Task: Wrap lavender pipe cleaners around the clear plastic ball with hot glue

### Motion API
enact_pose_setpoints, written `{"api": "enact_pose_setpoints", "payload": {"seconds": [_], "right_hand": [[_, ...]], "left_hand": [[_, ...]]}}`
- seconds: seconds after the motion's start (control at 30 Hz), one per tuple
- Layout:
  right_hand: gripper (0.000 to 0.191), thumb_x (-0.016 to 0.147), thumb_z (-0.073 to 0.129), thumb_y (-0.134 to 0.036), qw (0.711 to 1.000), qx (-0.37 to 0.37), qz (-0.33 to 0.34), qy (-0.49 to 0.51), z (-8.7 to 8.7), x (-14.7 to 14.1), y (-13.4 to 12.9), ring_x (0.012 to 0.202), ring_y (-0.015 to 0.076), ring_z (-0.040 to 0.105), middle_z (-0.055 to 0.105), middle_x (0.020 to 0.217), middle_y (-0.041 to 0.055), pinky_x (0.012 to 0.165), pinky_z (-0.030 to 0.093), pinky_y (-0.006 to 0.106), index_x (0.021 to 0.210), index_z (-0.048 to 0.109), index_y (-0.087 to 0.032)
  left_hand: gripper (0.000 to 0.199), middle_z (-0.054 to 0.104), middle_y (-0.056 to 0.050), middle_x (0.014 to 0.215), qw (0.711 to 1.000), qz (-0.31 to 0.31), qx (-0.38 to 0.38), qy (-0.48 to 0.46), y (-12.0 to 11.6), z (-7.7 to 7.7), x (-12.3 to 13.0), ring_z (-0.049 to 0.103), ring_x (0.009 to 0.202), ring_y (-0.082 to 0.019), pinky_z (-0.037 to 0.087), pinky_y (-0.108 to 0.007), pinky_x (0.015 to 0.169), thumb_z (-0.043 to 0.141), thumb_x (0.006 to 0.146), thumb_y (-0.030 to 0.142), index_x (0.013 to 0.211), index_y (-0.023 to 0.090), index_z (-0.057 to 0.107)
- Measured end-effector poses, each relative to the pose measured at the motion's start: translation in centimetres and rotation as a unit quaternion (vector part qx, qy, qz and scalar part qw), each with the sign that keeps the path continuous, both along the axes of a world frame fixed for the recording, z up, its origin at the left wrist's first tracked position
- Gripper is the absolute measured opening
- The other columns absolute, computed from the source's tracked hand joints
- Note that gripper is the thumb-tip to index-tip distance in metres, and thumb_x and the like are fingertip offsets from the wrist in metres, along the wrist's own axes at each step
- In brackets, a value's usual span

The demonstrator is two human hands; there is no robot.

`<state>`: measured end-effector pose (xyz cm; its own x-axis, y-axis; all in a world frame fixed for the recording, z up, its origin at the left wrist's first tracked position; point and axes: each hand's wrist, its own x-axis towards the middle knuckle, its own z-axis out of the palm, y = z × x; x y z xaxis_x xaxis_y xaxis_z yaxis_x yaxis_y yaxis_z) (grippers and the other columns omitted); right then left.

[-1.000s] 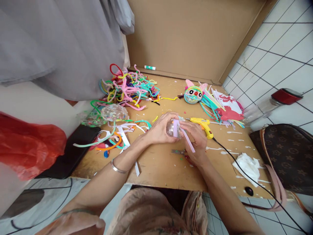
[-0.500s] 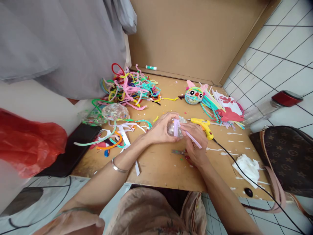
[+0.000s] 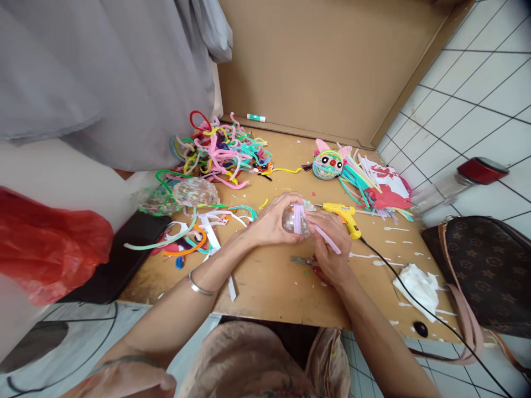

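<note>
My left hand (image 3: 279,219) is curled round a clear, rounded plastic piece (image 3: 289,223), holding it just above the table. Lilac pipe cleaners (image 3: 297,219) lie across that piece. Between the fingertips of my right hand (image 3: 331,235) is a lilac pipe cleaner, whose loose end (image 3: 332,243) sticks out toward the lower right. The right fingers rest against the clear piece's right side. Under the right hand lie scissors (image 3: 302,260), their handles partly hidden. A yellow hot glue gun (image 3: 342,213) lies just beyond the right hand.
A heap of coloured pipe cleaners (image 3: 219,146) fills the back left. A decorated face ball (image 3: 327,165) sits at the back right. The glue gun's black cord (image 3: 398,271) crosses the right side, past a crumpled tissue (image 3: 417,287) and a brown handbag (image 3: 477,271). A glue stick (image 3: 256,118) lies at the back.
Both hands keep nearly the same pose and hold on the clear piece and the lilac pipe cleaner. The whole view has shifted very slightly.
</note>
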<state>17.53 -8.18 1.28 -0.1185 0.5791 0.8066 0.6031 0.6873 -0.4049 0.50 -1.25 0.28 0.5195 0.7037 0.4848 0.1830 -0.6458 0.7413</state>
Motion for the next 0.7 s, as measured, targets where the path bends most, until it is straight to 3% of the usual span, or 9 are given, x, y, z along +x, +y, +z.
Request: {"api": "enact_pose_setpoints", "payload": {"seconds": [0.43,0.6,0.7], "right_hand": [[0.018,0.093,0.053,-0.022,1.000,0.001,-0.023,0.003,0.36,-0.12,-0.15,0.093,0.0202,0.069,0.075,0.096,0.0050,0.087,0.054,0.041,0.103,0.068,-0.024],[0.022,0.093,0.052,-0.023,0.998,-0.006,-0.051,-0.034,0.12,-0.35,-0.15,0.101,0.0211,0.067,0.074,0.104,0.0062,0.091,0.053,0.041,0.111,0.064,-0.025],[0.023,0.094,0.050,-0.026,0.991,0.002,-0.124,-0.054,-0.53,0.40,0.58,0.101,0.0217,0.066,0.072,0.105,0.0080,0.091,0.051,0.041,0.112,0.063,-0.024]], "left_hand": [[0.069,0.057,-0.010,0.130,0.999,0.007,-0.039,-0.012,-0.26,0.39,0.15,0.054,0.124,-0.029,0.042,-0.045,0.107,0.082,0.053,0.029,0.115,0.024,0.052],[0.073,0.057,-0.009,0.129,0.990,0.009,-0.123,-0.069,-0.11,-0.08,0.16,0.061,0.109,-0.024,0.049,-0.038,0.097,0.084,0.053,0.028,0.116,0.022,0.049],[0.075,0.061,-0.006,0.117,0.975,0.019,-0.195,-0.102,0.48,-0.36,0.00,0.063,0.097,-0.020,0.051,-0.033,0.087,0.084,0.052,0.029,0.117,0.022,0.047]]}}
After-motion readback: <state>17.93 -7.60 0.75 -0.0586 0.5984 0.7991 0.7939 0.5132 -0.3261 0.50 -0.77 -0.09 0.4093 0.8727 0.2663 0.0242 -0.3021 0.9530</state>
